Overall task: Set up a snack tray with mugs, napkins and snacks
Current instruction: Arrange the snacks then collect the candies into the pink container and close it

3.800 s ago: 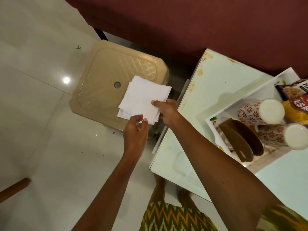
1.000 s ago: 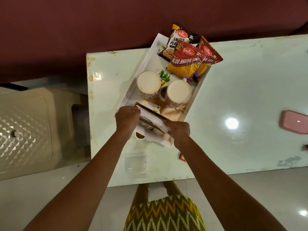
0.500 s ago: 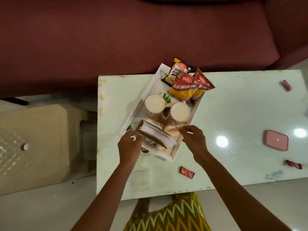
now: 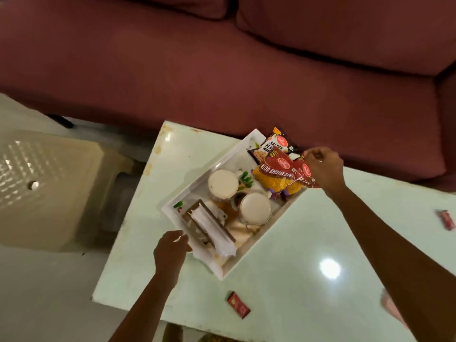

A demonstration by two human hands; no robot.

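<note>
Snack tray (image 4: 197,178): a white rectangular tray set at an angle on the near-left part of a pale green glass-topped table (image 4: 308,243). It holds two patterned mugs (image 4: 223,186), both filled with a pale milky drink, and a brown napkin holder (image 4: 197,206) stuffed with white napkins (image 4: 212,230). At its far end are a peanut packet (image 4: 274,146), a front red packet (image 4: 274,171) and a rear red packet (image 4: 304,176).

Half a second earlier the right hand (image 4: 324,166) hovered by the nearer mug. It has now reached to the tray's far corner, fingers curled on the top corner of the rear red packet. The left hand (image 4: 171,250) has stayed at the tray's near-left edge beside the napkin holder, fingers bent. Whether it grips the rim cannot be told. The two hands are now well apart, one at each end of the tray. The napkins remain in the holder.

On the bare tabletop, a small red wrapped sweet (image 4: 238,304) lies near the front edge, and another sweet (image 4: 447,219) lies far right. A blurred pink object (image 4: 392,307) sits at the right edge. A ceiling light reflects off the glass. Behind the table runs a maroon sofa (image 4: 222,70). To the left, a beige plastic stool (image 4: 49,188) stands on a white tiled floor (image 4: 37,304).
</note>
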